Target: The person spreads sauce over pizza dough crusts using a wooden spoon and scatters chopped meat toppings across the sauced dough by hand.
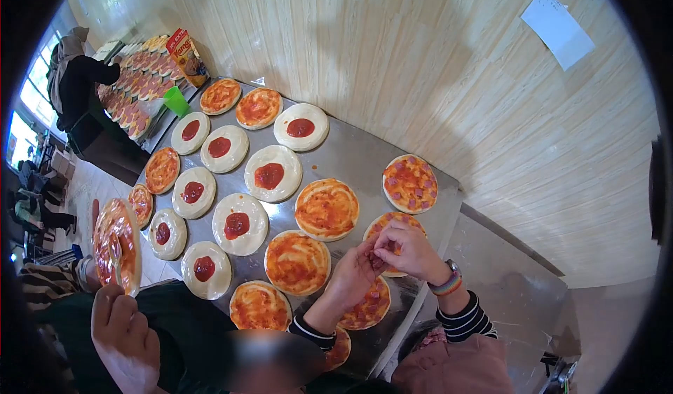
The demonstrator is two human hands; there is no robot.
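At the near left corner of the steel table (350,152), actually off its edge, the person's left hand (92,222) grips a sauced base (119,243) from behind and holds it up almost on edge. The right hand (126,338) sits just below it, fingers curled shut around what looks like a spoon (114,252) pressed to the sauce.

Honest worry: that base is soft dough, tilted and out over the floor rather than the table. Push too hard with the spoon and it could fold or slip out of the grip, and loose sauce would run down onto a sleeve.

Along the table's near right edge a co-worker's two hands (382,261) pinch together over a ham-topped pizza (392,220). The small pizza (339,350) at that edge seems to hang partly over it, so an elbow bump might send it off.

Hard to tell:
- most of the left hand, hidden behind the base
- the spoon's bowl, lost in red
- what the co-worker's fingertips hold
- beyond the table's far left end, the green cup (176,102), a carton (188,56) with unreadable print, and a second table of pizzas (137,85) with another person (73,78), all tiny and warped by the lens
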